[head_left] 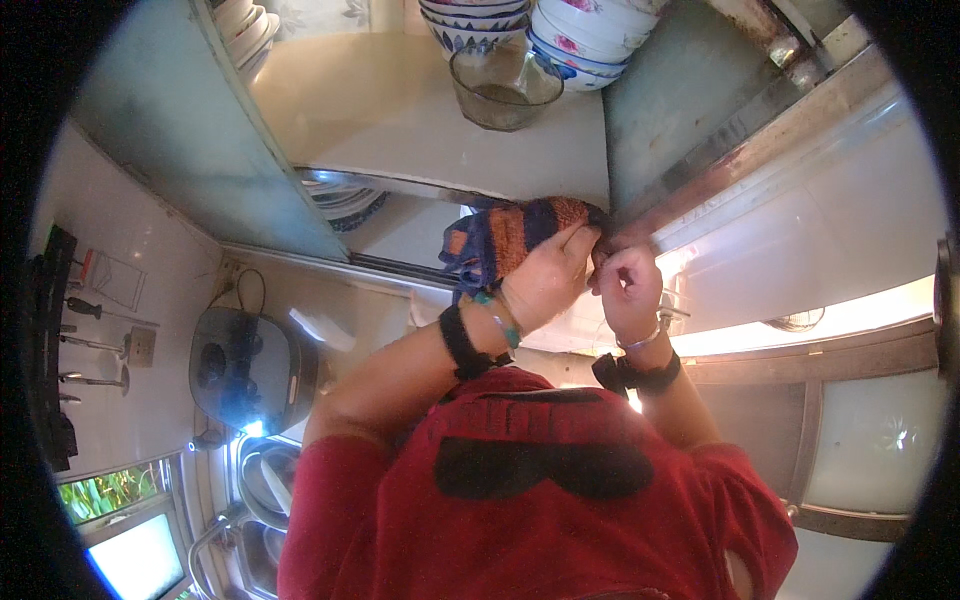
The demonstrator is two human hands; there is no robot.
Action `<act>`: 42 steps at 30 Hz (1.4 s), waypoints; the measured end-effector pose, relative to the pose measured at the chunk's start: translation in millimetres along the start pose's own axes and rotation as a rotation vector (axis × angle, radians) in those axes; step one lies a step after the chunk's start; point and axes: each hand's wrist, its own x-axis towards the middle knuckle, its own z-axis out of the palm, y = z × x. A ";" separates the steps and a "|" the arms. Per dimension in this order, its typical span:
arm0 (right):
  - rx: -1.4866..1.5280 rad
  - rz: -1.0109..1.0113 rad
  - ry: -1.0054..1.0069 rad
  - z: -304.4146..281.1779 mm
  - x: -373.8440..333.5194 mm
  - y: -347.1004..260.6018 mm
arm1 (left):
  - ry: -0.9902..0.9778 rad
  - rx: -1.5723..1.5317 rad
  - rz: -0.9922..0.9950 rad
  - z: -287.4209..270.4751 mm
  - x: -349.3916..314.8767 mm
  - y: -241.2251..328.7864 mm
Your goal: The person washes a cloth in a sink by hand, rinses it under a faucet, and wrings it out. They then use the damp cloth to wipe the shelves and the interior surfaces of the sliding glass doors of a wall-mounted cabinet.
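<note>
An orange and navy striped cloth (515, 238) is bunched in my left hand (550, 278), at the right end of the cabinet's front edge. Its loose, blue-edged end hangs to the left over the lower rail (400, 268). Close beside it, my right hand (632, 290) is closed, with thumb and fingers curled in a ring near the cabinet's frame. A small dark bit shows by its fingertips; what they grip, if anything, I cannot make out. Behind the cloth, a clear brown glass bowl (500, 112) stands on the white shelf (370, 100).
Stacked patterned bowls (590, 45) stand behind the glass bowl. A sliding glass door (215, 150) stands left; plates (345, 203) lie on a lower level. A dark rounded appliance (250, 365) sits left, above a sink (265, 480). Utensils (95, 378) hang on the left wall.
</note>
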 end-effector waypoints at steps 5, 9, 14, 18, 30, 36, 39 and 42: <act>-0.027 -0.019 -0.003 -2.7 2.8 0.7 | -0.230 0.068 -0.065 -16.5 -0.1 -8.1; -0.014 0.006 -0.015 -6.4 -0.1 4.5 | -0.126 0.145 -0.102 -35.8 -6.3 -12.4; -0.060 0.021 -0.018 -3.4 -0.2 2.5 | -0.063 0.213 -0.066 -28.1 -11.0 -11.2; 0.007 0.061 -0.009 0.8 2.1 -4.0 | -0.068 0.117 -0.002 -4.0 -6.0 -8.1; -0.104 -0.026 -0.045 -4.3 0.2 -0.3 | 0.090 0.228 -0.119 -30.4 5.5 -7.0; -0.035 0.005 -0.023 -5.3 -1.1 0.4 | -0.058 0.183 -0.060 -10.7 13.9 5.5; -0.029 -0.025 -0.042 -8.4 1.1 0.4 | -0.078 0.233 -0.076 -22.9 9.3 1.8; 0.031 0.026 -0.052 -8.6 -0.2 -1.6 | -0.016 0.303 -0.070 -42.5 4.9 -1.9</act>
